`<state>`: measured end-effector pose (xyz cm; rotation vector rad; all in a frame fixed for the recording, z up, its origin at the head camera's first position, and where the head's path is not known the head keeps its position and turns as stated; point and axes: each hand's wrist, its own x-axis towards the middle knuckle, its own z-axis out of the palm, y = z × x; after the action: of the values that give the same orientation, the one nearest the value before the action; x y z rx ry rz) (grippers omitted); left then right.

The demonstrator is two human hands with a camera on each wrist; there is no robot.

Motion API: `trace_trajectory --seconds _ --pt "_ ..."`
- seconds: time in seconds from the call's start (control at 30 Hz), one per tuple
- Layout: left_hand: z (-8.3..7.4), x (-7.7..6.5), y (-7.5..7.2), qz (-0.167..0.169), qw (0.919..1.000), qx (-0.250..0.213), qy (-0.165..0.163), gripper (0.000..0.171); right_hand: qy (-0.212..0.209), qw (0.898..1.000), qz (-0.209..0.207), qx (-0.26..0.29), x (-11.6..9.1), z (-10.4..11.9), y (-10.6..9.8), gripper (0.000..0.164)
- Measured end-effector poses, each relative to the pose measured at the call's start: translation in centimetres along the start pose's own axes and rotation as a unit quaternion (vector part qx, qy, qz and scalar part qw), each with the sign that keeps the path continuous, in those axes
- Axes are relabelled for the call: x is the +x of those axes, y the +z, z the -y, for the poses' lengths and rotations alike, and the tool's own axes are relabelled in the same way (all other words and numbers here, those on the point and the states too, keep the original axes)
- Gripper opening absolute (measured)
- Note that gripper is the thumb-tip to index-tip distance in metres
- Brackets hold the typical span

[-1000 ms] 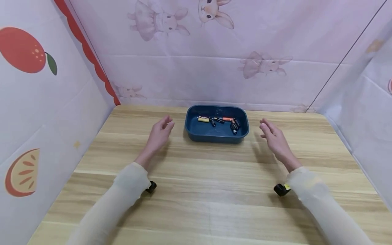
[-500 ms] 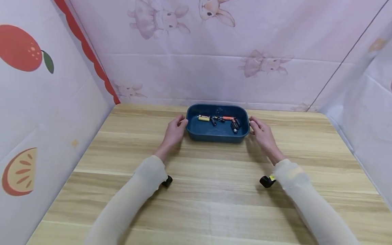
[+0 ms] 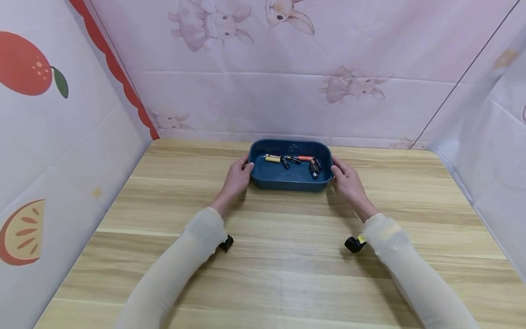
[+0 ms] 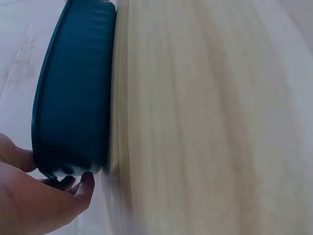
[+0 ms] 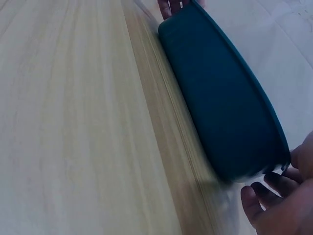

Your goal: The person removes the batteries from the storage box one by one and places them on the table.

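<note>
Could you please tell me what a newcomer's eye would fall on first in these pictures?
Probably the dark blue tray holding loose batteries, near the far edge of the wooden table, with the left hand and right hand gripping its ends. Then, likely, the big red fruit print on the left wall.

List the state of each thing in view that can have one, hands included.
Left hand: gripping the container's left end.
Right hand: gripping its right end.
Blue container: upright, uncovered, batteries inside; whether it is lifted is unclear.
Yellow battery: lying on its side in the container.
Orange battery: lying on its side in the container.
Black batteries: loose, lying in the container.
Back wall sheet: hanging, creased.
</note>
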<state>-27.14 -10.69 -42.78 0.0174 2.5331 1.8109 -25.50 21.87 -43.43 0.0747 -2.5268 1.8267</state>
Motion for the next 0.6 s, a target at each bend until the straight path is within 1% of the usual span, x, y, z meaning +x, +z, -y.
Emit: trace_trajectory --seconds 0.17,0.47,0.6 --pt "0.1 -0.1 -0.1 0.007 1.0 0.0 0.0 0.052 0.01 1.0 -0.004 0.002 -0.2 0.0 0.1 0.049" --pt "0.4 -0.7 -0.5 0.019 0.9998 0.004 0.001 0.053 0.003 1.0 -0.003 -0.018 -1.0 0.1 0.2 0.047" --pt "0.6 -1.3 -0.8 0.024 0.9997 -0.002 -0.007 0.054 -0.001 1.0 0.002 -0.023 -1.4 -0.1 0.4 0.046"
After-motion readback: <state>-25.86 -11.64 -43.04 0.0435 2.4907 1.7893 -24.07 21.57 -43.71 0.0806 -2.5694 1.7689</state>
